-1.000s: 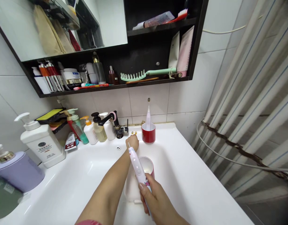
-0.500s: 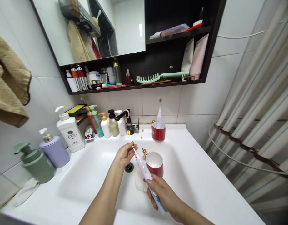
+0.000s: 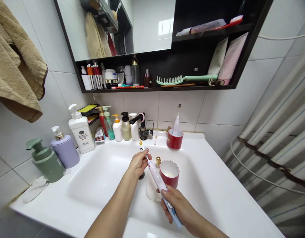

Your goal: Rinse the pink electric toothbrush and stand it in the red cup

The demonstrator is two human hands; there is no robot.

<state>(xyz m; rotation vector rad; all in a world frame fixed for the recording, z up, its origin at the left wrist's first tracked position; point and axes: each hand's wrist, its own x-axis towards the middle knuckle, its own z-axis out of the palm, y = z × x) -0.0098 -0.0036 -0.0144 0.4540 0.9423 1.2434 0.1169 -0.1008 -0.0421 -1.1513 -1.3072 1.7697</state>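
Note:
Over the white sink [image 3: 98,185], my right hand [image 3: 176,201] is wrapped round the pale pink and blue handle of an electric toothbrush [image 3: 156,177]. My left hand [image 3: 139,161] pinches the thin white neck of its brush head [image 3: 141,143], whose yellow-tipped bristle end points up toward the tap. The neck meets the top of the handle, though my fingers partly hide it. Just beyond my right hand, a red cup [image 3: 169,175] with a white inside and a gold handle [image 3: 158,160] stands in the sink, on or beside a pale translucent dish [image 3: 151,190].
A second red cup [image 3: 174,141] on the back ledge holds another electric toothbrush [image 3: 176,125]. A loose brush head [image 3: 155,140] lies near the black tap [image 3: 143,127]. Several pump bottles [image 3: 117,129] line the left and back rim. A dark cabinet [image 3: 187,89] hangs above.
The view has shifted, so the surroundings sit further right. Both hands keep their hold on the toothbrush, and the brush head's end appears turned a little.

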